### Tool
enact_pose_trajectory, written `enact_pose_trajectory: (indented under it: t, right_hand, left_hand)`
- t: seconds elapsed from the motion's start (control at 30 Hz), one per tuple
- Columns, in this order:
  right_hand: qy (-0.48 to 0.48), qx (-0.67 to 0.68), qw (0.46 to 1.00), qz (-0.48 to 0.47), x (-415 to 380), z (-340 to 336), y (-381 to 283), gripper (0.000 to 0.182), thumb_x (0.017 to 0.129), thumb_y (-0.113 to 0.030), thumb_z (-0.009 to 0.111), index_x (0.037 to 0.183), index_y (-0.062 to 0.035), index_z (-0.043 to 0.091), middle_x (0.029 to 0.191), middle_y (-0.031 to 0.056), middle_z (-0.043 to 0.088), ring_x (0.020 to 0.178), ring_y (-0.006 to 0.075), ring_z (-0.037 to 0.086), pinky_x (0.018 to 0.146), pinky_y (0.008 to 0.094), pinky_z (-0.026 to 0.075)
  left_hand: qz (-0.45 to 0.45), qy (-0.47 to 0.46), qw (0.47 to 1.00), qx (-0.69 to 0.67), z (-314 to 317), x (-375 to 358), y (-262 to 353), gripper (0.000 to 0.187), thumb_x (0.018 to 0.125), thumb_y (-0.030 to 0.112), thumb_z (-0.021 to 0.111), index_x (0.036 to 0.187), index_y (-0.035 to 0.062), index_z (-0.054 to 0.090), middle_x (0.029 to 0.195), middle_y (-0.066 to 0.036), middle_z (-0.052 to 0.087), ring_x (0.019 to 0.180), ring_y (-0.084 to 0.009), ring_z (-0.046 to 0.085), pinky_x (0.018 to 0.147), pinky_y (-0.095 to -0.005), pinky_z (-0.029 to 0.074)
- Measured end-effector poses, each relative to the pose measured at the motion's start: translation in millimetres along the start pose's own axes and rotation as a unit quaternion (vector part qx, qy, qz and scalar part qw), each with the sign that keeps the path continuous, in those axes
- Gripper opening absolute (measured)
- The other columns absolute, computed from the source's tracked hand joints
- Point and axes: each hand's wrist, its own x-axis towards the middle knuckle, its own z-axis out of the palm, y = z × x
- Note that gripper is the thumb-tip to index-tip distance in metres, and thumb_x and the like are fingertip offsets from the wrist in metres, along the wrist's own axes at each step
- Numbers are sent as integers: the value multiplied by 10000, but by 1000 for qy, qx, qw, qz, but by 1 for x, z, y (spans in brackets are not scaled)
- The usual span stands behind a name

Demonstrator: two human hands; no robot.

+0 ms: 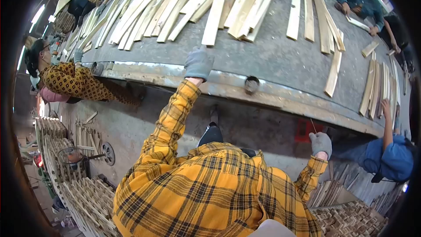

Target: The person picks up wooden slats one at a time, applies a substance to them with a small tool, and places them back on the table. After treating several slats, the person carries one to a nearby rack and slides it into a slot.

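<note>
My left hand (pixel 198 64), in a grey glove, is at the near edge of the metal-topped table (pixel 158 55). Its fingers are closed at the near end of a pale wooden slat (pixel 215 17); the exact contact is partly hidden by the glove. The slat lies flat, its far part among other slats. Low on the right, off the table, my gloved right hand (pixel 320 144) is closed around a thin stick (pixel 313 126) that points upward. What kind of stick it is cannot be made out.
Several slats (pixel 144 15) lie across the table, with more (pixel 333 30) to the right. Co-workers (pixel 72 79) stand left, (pixel 359 0) across, and a blue-shirted person (pixel 390 156) right. Below are a red crate (pixel 302 131), stacked wood (pixel 90 202) and a wheel (pixel 108 153).
</note>
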Motion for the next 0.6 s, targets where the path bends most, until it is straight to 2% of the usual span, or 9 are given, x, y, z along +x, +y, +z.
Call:
enact_pose_trajectory:
  t: [0.03,0.07,0.17,0.27,0.37,0.4,0.5,0.53,0.6]
  right_hand:
    - [15,25,1000,-12,-6,-16,-34,354,799,-383,620,897,-49,678,917,193,650,903,355,611,779,435,468]
    - [30,49,998,-23,-12,-31,-68,355,812,-388,607,899,-51,674,917,184,652,906,356,607,787,434,464]
    - [61,84,993,-52,-14,-59,-147,325,817,-377,610,948,-86,676,919,168,659,886,335,618,770,426,464]
    - [32,133,989,-63,-10,-75,-197,337,816,-377,615,953,-75,674,892,153,666,854,319,626,749,401,469]
    - [48,154,985,-68,-7,-85,-225,351,817,-373,623,961,-56,671,809,131,667,770,242,637,707,348,467]
    - [35,191,977,-84,-2,-87,-235,349,816,-366,628,967,-54,672,784,116,666,741,212,626,693,331,461]
    - [7,321,937,-139,24,-88,-269,332,816,-344,645,990,-63,675,717,56,662,654,125,578,627,274,437]
    - [4,378,911,-166,30,-86,-290,320,816,-335,652,1002,-75,678,699,24,660,626,99,554,590,250,424]
    - [-86,519,842,-117,34,-89,-333,327,821,-319,659,1012,-55,677,747,21,672,640,108,564,544,237,415]
  left_hand:
    - [-21,33,999,13,8,23,-20,475,785,414,631,1079,45,573,974,-210,605,863,-371,610,726,-454,491]
    - [-82,-42,994,53,10,46,-19,671,747,442,662,1240,25,480,1060,-224,598,906,-365,612,756,-437,493]
    - [-10,81,990,116,72,106,-29,791,681,420,731,1292,8,445,1138,-233,579,927,-360,620,764,-410,502]
    - [-96,0,992,-83,58,139,-27,730,632,358,783,1211,-8,532,1111,-230,602,925,-365,628,775,-378,514]
    - [-90,-189,917,-340,35,155,-60,674,584,321,818,1103,-45,590,1014,-226,638,886,-340,644,762,-355,522]
    - [-87,-147,884,-435,19,144,-59,566,581,270,825,1003,-48,620,784,-158,666,715,-252,660,639,-368,535]
    - [-155,-184,798,-552,6,120,-51,486,614,257,813,959,-32,630,789,-131,667,717,-209,656,617,-336,531]
    - [-117,-218,810,-531,-15,109,-36,454,657,249,780,982,-25,621,829,-131,668,702,-197,653,629,-319,527]
    - [-64,-266,828,-490,-58,91,6,436,709,251,740,1030,-11,604,883,-131,666,710,-193,652,648,-305,523]
